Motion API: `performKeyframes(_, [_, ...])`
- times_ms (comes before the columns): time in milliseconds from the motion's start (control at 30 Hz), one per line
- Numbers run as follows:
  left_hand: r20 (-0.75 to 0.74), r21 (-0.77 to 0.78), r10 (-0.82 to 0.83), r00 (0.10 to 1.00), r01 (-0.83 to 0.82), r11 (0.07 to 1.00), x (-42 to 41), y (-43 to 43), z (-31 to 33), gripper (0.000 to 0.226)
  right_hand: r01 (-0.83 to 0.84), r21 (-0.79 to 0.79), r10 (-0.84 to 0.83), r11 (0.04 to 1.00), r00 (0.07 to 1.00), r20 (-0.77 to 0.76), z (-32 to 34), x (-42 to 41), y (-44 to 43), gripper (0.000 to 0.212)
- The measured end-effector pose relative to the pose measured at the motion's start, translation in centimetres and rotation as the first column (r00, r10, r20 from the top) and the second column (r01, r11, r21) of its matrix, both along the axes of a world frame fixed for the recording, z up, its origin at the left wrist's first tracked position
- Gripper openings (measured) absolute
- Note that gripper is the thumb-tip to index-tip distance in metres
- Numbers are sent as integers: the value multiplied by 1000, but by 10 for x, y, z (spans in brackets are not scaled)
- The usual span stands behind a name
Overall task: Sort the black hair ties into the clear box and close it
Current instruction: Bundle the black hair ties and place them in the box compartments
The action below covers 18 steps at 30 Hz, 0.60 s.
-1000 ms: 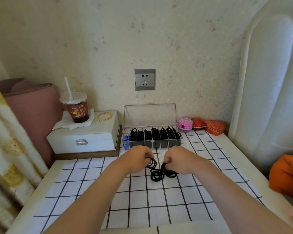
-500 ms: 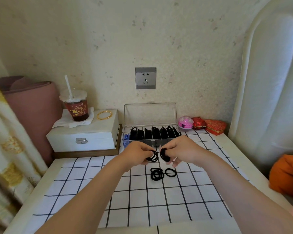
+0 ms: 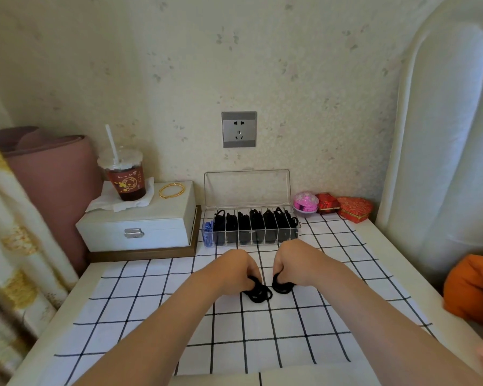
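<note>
**Both hands were on the loose ties in front of the open box**

At the far left hung a patterned curtain [image 3: 9, 246], with a pink roll [image 3: 53, 174] standing behind it. Next came a white jewellery box [image 3: 140, 224] at the back left of the desk [image 3: 67, 316]. On its lid stood an iced drink cup [image 3: 124, 176] on a napkin [image 3: 106, 201], with a gold bangle [image 3: 172, 190] beside it.

Your left hand [image 3: 232, 271] lay low over the checked cloth [image 3: 179, 316]. Its fingers [image 3: 253, 271] were curled down around part of the loose black hair ties [image 3: 258, 292]. That bunch rested on the cloth between your two hands, near the middle of the desk.

Just behind your hands stood the clear box [image 3: 251, 239], touching the jewellery box's base. Its lid [image 3: 247, 188] stood upright against the wall, below the wall socket [image 3: 239, 129]. The leftmost compartment held blue hair ties [image 3: 207, 232]. The other compartments held the stored black hair ties [image 3: 254, 224].

Your right hand [image 3: 299, 264] sat close beside the left, apart from it. Its fingers [image 3: 279, 270] were curled around the right part of the same bunch, which touched the cloth.

To the right of the clear box, along the wall, sat a pink round box [image 3: 306, 201], a small red box [image 3: 327, 203] and a red heart-shaped box [image 3: 354, 208]. A white padded headboard [image 3: 444, 135] rose beyond the desk edge, with an orange cushion [image 3: 471, 288] below it.
</note>
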State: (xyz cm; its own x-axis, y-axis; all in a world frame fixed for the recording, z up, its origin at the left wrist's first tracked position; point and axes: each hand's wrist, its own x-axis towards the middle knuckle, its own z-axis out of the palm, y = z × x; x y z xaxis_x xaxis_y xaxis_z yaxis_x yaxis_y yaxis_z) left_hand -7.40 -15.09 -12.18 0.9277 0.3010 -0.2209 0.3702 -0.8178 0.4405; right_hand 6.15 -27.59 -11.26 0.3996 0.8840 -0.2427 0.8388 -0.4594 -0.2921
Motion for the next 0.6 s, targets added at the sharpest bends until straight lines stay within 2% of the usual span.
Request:
performKeyframes(100, [2,18,3,1000,-3,1000,0,0,-2,20,-14,5,14,1000,1000,9,-2,3,0,17])
performKeyframes(167, [41,-8,24,999,-24,1000,-1,3,1,17,5,71,-4,997,1000,-13,-2,8,-1,16])
performKeyframes(200, [67,-30,40,997,-38,999,-2,6,4,16,37,120,-30,992,998,-57,-1,10,-2,16])
performKeyframes(300, [107,-177,129,986,-109,978,-5,14,8,13,196,245,-113,949,942,-317,5,10,-5,16])
performKeyframes(367, [87,-292,184,979,-152,944,-8,18,9,19,258,273,-107,927,878,-467,8,7,-5,14])
performKeyframes(433, [72,-343,209,975,-173,923,-12,21,12,25,280,250,-97,927,822,-561,10,1,-4,17])
performKeyframes(500, [52,-355,224,973,-192,915,-16,23,15,30,251,190,-96,949,806,-584,9,-4,-2,21])
performKeyframes(600, [29,-357,256,966,-229,905,-22,29,18,31,105,109,-48,988,901,-430,3,-12,1,25])
